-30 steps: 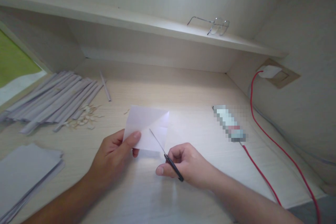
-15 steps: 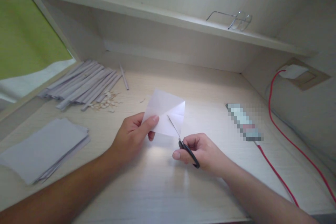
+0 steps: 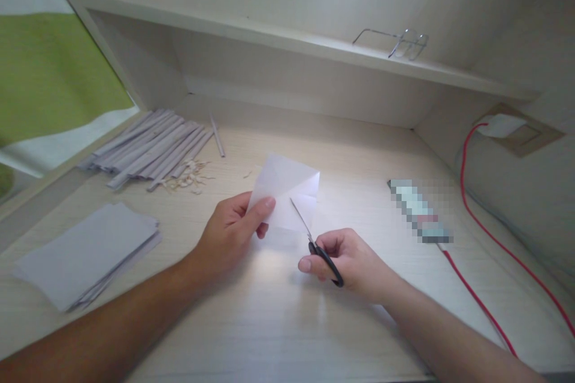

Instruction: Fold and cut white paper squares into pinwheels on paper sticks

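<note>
My left hand (image 3: 240,221) pinches the left edge of a white, creased sheet of paper (image 3: 287,182), thumb on top and fingers beneath. In my right hand (image 3: 344,257) is a pair of scissors (image 3: 330,266) with black handles. One thin blade lies over the paper's face, its tip near the middle; the other blade is hidden behind the sheet. Both hands hold the paper and scissors above the pale wooden desk (image 3: 269,323).
Rolled paper sticks (image 3: 153,143) are heaped at the back left beside small pale scraps (image 3: 188,176). A stack of paper sheets (image 3: 94,251) lies left. To the right rests a phone (image 3: 417,209) on a red cable (image 3: 476,299). Glasses (image 3: 404,45) sit on the shelf above.
The camera view has tilted up slightly, so everything sits a little lower in the picture. Hands, paper and scissors hold nearly the same position relative to one another.
</note>
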Action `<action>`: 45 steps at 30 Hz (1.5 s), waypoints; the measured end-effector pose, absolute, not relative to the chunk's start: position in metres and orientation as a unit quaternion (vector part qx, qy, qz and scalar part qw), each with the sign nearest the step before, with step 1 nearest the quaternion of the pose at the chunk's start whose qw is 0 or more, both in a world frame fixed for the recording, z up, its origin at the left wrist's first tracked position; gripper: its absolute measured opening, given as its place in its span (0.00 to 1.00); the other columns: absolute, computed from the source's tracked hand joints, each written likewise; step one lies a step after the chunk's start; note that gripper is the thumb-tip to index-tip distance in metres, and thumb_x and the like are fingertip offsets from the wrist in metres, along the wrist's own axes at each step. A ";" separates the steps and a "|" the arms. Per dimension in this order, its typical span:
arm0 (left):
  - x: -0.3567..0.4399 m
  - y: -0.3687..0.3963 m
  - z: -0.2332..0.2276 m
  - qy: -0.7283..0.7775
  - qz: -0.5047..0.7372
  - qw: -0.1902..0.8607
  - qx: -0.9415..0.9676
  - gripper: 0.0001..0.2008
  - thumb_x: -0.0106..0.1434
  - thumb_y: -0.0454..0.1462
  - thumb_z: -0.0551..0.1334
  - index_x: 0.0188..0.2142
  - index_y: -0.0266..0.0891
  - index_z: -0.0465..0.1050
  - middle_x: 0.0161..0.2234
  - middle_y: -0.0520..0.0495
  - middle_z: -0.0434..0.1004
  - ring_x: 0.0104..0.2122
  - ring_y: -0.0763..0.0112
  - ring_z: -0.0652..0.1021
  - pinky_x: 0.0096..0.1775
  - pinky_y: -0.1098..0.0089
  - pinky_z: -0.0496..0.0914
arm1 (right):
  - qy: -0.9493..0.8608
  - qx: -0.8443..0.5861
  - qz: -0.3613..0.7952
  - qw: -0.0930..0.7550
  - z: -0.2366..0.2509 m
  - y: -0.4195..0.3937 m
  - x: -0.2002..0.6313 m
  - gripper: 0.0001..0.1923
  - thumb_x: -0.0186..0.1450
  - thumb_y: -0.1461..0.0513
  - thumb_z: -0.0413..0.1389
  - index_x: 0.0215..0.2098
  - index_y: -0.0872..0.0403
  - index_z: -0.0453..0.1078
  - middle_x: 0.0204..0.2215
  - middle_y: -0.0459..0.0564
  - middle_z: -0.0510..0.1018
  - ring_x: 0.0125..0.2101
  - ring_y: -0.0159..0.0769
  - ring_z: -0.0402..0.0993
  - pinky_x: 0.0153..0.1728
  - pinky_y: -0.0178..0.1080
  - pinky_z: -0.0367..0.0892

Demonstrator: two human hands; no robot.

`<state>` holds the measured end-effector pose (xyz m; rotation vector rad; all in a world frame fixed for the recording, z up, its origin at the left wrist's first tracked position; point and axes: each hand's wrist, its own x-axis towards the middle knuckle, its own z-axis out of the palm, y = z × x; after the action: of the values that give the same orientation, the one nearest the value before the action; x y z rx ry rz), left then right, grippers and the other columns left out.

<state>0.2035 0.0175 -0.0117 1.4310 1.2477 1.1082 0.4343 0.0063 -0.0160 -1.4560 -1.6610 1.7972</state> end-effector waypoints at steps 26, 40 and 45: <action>0.202 0.018 -0.013 0.489 0.458 0.462 0.581 0.20 0.66 0.47 0.60 0.21 0.40 0.67 0.21 0.52 0.69 0.24 0.70 0.70 0.29 0.69 0.63 | -0.573 -0.514 0.618 0.160 -0.018 0.007 0.434 0.28 0.53 0.44 0.70 0.18 0.55 0.66 0.15 0.40 0.63 0.18 0.25 0.53 0.20 0.35 0.46; 0.201 0.017 -0.014 0.477 0.454 0.470 0.587 0.20 0.67 0.46 0.61 0.22 0.39 0.68 0.21 0.53 0.69 0.25 0.71 0.69 0.30 0.69 0.63 | -0.572 -0.509 0.621 0.163 -0.017 0.006 0.434 0.28 0.54 0.44 0.70 0.18 0.54 0.65 0.15 0.39 0.61 0.18 0.26 0.52 0.21 0.36 0.45; 0.201 0.016 -0.013 0.480 0.452 0.469 0.588 0.20 0.67 0.46 0.61 0.21 0.39 0.68 0.22 0.52 0.70 0.25 0.70 0.70 0.30 0.69 0.63 | -0.573 -0.511 0.620 0.160 -0.017 0.006 0.434 0.28 0.54 0.44 0.70 0.19 0.54 0.65 0.15 0.39 0.62 0.18 0.26 0.53 0.21 0.36 0.45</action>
<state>0.2010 0.0162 -0.0134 1.4430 1.1766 1.1076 0.4340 0.0061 -0.0165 -1.4611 -1.6369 1.7725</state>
